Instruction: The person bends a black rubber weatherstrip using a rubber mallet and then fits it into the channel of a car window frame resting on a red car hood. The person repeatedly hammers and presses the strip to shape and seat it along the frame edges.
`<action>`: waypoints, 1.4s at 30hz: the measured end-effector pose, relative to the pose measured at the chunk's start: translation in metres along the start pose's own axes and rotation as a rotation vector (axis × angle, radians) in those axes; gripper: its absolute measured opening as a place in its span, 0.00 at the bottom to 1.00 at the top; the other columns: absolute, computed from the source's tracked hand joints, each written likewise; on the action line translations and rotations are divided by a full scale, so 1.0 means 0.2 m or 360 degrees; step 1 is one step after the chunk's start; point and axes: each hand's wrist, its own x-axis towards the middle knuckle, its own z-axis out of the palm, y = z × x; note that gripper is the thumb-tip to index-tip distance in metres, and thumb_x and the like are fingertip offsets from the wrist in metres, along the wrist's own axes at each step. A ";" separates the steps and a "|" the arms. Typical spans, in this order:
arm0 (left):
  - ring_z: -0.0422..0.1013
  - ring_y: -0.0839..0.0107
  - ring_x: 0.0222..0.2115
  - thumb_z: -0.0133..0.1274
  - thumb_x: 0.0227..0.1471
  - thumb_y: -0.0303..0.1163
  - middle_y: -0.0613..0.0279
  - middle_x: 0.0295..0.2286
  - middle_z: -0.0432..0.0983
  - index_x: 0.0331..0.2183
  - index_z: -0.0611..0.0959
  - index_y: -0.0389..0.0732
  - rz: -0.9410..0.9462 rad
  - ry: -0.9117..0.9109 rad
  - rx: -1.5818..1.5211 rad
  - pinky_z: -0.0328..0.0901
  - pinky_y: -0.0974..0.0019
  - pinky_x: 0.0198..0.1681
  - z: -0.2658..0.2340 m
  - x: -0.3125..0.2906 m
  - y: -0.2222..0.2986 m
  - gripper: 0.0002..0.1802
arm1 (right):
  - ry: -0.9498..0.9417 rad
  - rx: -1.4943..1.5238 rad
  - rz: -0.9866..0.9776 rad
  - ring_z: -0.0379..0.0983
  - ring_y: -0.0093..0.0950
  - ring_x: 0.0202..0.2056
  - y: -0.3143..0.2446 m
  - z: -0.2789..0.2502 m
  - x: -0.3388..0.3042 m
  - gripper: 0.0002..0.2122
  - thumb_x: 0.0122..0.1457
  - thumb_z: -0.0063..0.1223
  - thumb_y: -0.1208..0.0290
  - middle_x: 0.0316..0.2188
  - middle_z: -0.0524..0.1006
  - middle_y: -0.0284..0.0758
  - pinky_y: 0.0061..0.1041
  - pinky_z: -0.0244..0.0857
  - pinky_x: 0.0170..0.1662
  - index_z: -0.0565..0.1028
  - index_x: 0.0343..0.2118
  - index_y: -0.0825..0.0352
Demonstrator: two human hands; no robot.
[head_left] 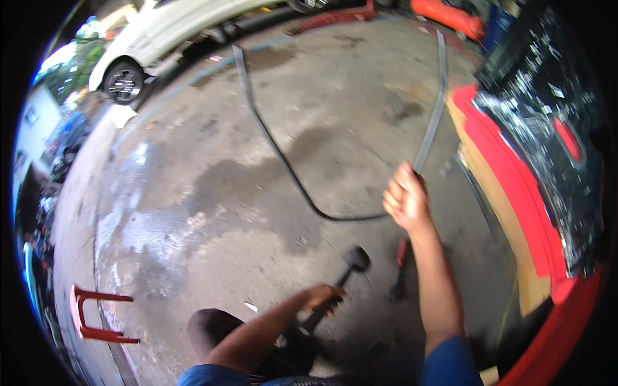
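Observation:
My left hand (324,298) is wrapped round the handle of a mallet (356,258), whose dark head points up and to the right. With my right hand (408,198) I grip a long, thin U-shaped strip (278,151), dark along its bend and grey along its straight arms. One arm of it runs away from my fist toward the far right, the other toward the far middle. Below my right hand, a tool with a red and black handle (402,252) lies on the floor; its dark end is blurred.
At the far left stands a white car (151,42). A red plastic stool (80,315) is at the near left. Red panels (508,167) and a plastic-wrapped dark panel (547,116) line the right side. Damp stains mark the concrete floor (193,122). A red cylinder (447,18) lies far right.

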 end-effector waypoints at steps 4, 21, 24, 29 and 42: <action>0.77 0.66 0.22 0.60 0.56 0.55 0.58 0.25 0.77 0.45 0.83 0.35 -0.0132 0.0096 0.0621 0.73 0.60 0.24 -0.04 0.16 -0.13 0.30 | 0.0032 -0.0170 -0.0012 0.42 0.16 0.09 -0.05 0.00 -0.03 0.25 0.70 0.47 0.47 0.10 0.48 0.22 0.22 0.37 0.12 0.56 0.19 0.54; 0.76 0.54 0.47 0.33 0.57 0.78 0.50 0.48 0.78 0.54 0.76 0.39 0.1567 0.0032 -0.0627 0.70 0.49 0.49 0.35 -0.31 0.72 0.51 | 0.0152 0.0205 -0.0221 0.46 0.18 0.11 -0.36 0.03 -0.61 0.20 0.70 0.52 0.55 0.11 0.53 0.25 0.23 0.43 0.15 0.60 0.24 0.57; 0.76 0.54 0.45 0.30 0.57 0.78 0.47 0.42 0.79 0.55 0.75 0.39 0.1821 -0.0319 -0.0586 0.71 0.51 0.48 0.61 -0.68 0.99 0.52 | 0.0230 0.0239 -0.0469 0.45 0.18 0.12 -0.43 0.16 -0.78 0.19 0.71 0.48 0.54 0.12 0.52 0.25 0.23 0.45 0.16 0.59 0.26 0.57; 0.57 0.76 0.13 0.43 0.70 0.49 0.70 0.18 0.61 0.38 0.76 0.39 0.1758 0.0206 -0.0415 0.55 0.70 0.16 0.96 -0.81 1.32 0.22 | 0.0497 0.0133 -0.0846 0.50 0.19 0.14 -0.62 0.26 -0.91 0.20 0.72 0.41 0.48 0.13 0.55 0.26 0.24 0.52 0.19 0.59 0.27 0.58; 0.46 0.83 0.12 0.44 0.67 0.58 0.77 0.16 0.52 0.30 0.70 0.49 0.1627 -0.0076 -0.0141 0.41 0.74 0.14 1.23 -0.60 1.72 0.24 | 0.0845 -0.0271 -0.0871 0.60 0.24 0.20 -0.93 0.20 -0.93 0.20 0.74 0.35 0.48 0.18 0.60 0.28 0.32 0.66 0.28 0.62 0.29 0.59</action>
